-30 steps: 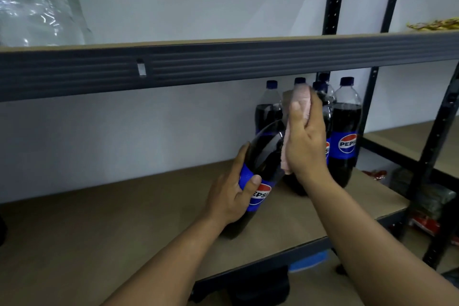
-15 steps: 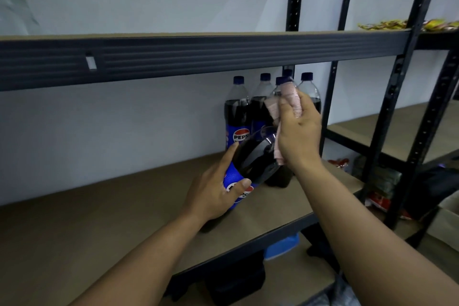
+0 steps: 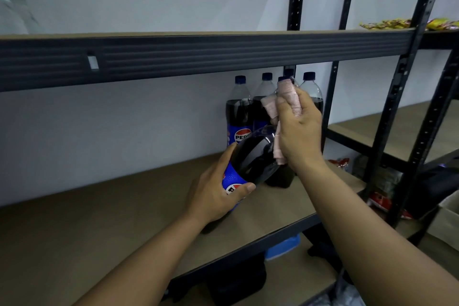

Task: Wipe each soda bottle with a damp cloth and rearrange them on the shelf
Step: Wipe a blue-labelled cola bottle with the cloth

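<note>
Centre frame: left hand [image 3: 213, 194] grips a tilted dark plastic cola bottle with blue label [image 3: 250, 159]; right hand [image 3: 299, 131] pinches a pink ribbed cloth [image 3: 288, 97] against its shoulder

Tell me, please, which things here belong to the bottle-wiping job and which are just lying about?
Job in hand:
tilted Pepsi bottle, gripped by the left hand
pink cloth, held in the right hand
standing Pepsi bottles
shelf board

Lying about:
yellow snack packets, upper right
red packets, lower right
blue object, below the board
</note>
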The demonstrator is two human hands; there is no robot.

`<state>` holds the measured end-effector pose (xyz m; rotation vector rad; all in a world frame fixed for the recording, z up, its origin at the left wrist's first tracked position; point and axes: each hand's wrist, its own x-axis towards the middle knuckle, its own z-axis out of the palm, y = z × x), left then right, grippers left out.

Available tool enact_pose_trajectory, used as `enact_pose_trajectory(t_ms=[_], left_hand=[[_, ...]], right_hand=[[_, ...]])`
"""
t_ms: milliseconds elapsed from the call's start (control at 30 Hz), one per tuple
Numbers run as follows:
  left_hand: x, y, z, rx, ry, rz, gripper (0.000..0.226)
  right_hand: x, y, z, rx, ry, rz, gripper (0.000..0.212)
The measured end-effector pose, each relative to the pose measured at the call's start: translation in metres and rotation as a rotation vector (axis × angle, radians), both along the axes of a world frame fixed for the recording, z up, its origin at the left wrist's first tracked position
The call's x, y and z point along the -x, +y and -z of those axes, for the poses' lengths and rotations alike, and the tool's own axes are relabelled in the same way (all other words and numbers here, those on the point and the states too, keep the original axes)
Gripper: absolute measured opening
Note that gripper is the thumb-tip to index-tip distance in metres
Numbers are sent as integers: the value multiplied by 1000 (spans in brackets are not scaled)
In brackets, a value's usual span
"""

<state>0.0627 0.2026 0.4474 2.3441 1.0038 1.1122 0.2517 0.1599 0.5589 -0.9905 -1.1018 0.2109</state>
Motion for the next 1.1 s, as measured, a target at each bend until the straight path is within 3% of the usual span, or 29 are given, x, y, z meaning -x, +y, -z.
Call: enact_pose_trajectory(t_ms=[133, 267, 333, 500, 633, 867, 1100], left_hand=[[-7, -9, 3, -95, 66, -136, 98], [7, 9, -2, 87, 9, 4, 95], [11, 14, -3, 145, 4, 73, 95], [0, -3, 1, -53, 31, -92, 96], [2, -6, 3, -23, -13, -129, 98], [19, 10, 4, 100, -233, -74, 106], [33, 12, 6, 2, -288, -163, 80]], right_hand=[[4, 3, -5, 69, 60, 111, 16], [1, -1, -6, -7, -26, -147, 19], [-1, -2, -5, -19, -63, -171, 23], [5, 7, -6, 91, -49, 94, 20], [22, 9, -14, 89, 7, 94, 25], [71, 27, 29, -14, 13, -10, 60], [111, 31, 67, -27, 141, -220, 41]])
